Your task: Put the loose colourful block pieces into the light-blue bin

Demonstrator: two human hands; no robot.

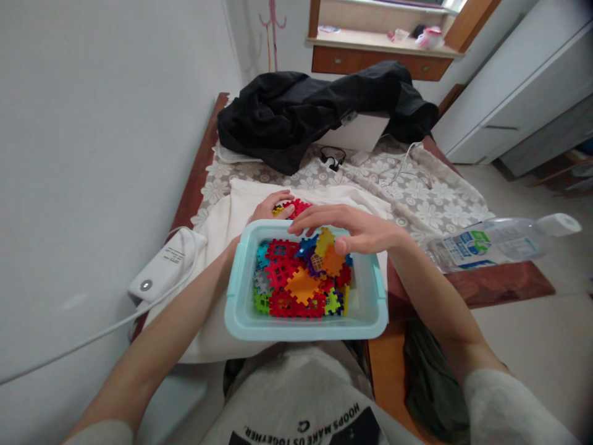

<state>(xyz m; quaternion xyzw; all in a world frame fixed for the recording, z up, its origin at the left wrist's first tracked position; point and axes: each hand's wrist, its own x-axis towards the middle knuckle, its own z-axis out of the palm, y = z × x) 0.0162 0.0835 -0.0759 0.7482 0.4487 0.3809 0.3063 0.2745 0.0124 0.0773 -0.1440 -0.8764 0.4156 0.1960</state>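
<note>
A pale blue plastic tub (241,315) rests at the table's near edge, over my lap, filled with several coloured interlocking waffle-block pieces (301,281). My left hand (267,207) lies just behind the tub on the cream cloth, fingers curled around a joined red and yellow cluster of pieces (296,206). My right hand (347,227) reaches across the tub's far rim with fingers stretched out toward that cluster, thumb hovering over the orange pieces; it holds nothing I can see.
A cream cloth (222,235) covers a lace tablecloth (417,204). A white power adapter with cable (164,272) lies left, a plastic water bottle (500,241) right, and a black jacket (315,105) and black glasses (332,157) lie at the back. The wall runs along the left.
</note>
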